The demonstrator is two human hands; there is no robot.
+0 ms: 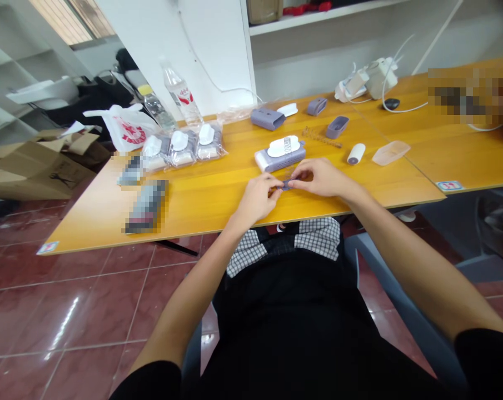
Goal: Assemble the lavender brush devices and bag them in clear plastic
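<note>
Left hand (257,197) and right hand (318,176) pinch a small purple part (287,184)
They grip opposite ends; it, apparently plastic, is best steadied low over the table (201,205).

A yellow-brown worktop (205,203) runs along a white wall panel (222,50) and a white shelf (338,15) above a floor (96,311) of glossy reddish tiles catching a bright streak of light (62,328), with pale shelving (9,33) and a window (74,22) at upper left and a grey-blue chair (387,278) below.
</note>
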